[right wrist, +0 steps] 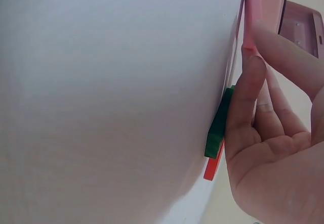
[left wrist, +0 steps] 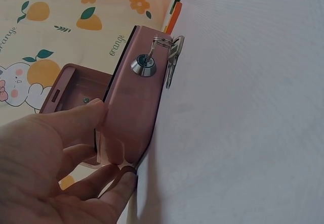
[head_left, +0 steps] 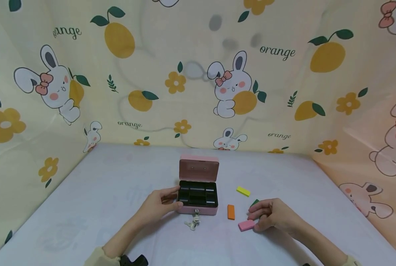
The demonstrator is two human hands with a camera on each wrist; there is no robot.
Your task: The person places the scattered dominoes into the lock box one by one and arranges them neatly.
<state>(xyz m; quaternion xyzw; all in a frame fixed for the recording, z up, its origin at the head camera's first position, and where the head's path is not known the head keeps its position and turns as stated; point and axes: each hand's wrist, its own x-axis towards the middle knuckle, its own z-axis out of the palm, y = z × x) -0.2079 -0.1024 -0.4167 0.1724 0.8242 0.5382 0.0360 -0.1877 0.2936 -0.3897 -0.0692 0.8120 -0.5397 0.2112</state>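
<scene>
A pink cash box [head_left: 198,210] stands on the table with its lid [head_left: 199,170] raised and a black compartment tray [head_left: 197,199] inside. Keys on a ring [left wrist: 173,57] hang from the lock [left wrist: 145,65] in its front. My left hand [head_left: 158,204] holds the box's left side, thumb on the front corner of the rim and fingers lower down. Right of the box, my right hand [head_left: 272,214] pinches a small pink block [head_left: 246,225] between thumb and fingers. A green block [right wrist: 219,125] and a red block [right wrist: 212,166] lie beside that hand; in the head view the fingers mostly cover them.
An orange block [head_left: 231,212] lies between the box and my right hand. Farther back is a yellow block [head_left: 243,191]. A printed cloth [head_left: 198,140] with rabbits and oranges rises behind the white tabletop [head_left: 118,173] and along both sides.
</scene>
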